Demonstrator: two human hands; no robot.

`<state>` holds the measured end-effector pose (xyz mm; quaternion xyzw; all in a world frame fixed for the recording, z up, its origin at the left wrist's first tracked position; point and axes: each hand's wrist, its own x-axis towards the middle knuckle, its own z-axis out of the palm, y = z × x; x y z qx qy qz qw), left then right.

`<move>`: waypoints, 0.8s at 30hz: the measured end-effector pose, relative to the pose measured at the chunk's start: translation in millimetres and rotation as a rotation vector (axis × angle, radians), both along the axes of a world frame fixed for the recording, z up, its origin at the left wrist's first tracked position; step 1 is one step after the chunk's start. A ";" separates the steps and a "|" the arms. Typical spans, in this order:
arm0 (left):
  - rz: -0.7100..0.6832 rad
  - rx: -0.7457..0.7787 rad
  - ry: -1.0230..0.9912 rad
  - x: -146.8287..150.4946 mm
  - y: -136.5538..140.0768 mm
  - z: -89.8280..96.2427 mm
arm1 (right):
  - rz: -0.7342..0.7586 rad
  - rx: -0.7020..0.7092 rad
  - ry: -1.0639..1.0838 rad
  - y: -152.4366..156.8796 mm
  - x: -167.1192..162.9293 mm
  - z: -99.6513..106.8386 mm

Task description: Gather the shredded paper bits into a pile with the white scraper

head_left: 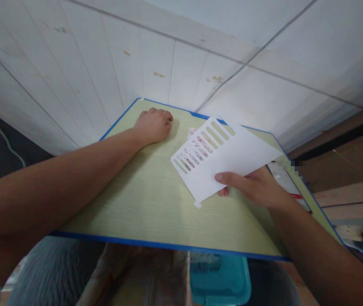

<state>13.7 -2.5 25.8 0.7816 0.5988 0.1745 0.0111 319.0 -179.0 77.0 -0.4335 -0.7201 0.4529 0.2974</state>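
Note:
In the head view, my right hand [251, 185] grips a thin white panel [222, 159] by its near right edge, thumb on top and fingertips underneath. Rows of rounded slots run through the panel's far left part, and a small tab sticks out at its near corner. The panel is tilted above the pale yellow-green table top [156, 187]. Through the slots show some reddish and white bits on the table, too covered to name. My left hand [154, 124] rests on the table's far left part with its fingers curled in, and nothing shows in it.
Blue edging [168, 245] borders the table, which stands against a white plank wall [156, 55] with a grey cable [264, 49] on it. A flat dark-edged object [288, 185] lies at the right, partly behind my right arm. Below the near edge is a turquoise container [221, 280].

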 end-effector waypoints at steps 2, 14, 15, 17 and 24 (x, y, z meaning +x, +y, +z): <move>0.004 0.001 0.005 -0.1 0.2 -0.4 | 0.051 -0.087 0.022 -2.0 -0.3 2.5; 0.017 -0.022 0.035 0.1 -1.8 3.3 | 0.169 -0.228 0.146 -6.7 -3.8 7.2; 0.015 -0.020 0.041 -0.2 -1.7 3.1 | 0.171 -0.234 0.141 -7.0 -4.0 7.6; 0.013 -0.016 0.049 -0.9 -1.0 2.3 | 0.183 -0.249 0.125 -7.2 -4.8 8.6; 0.013 -0.035 0.034 -1.1 -0.9 4.5 | 0.196 -0.276 0.102 -4.8 -3.5 10.2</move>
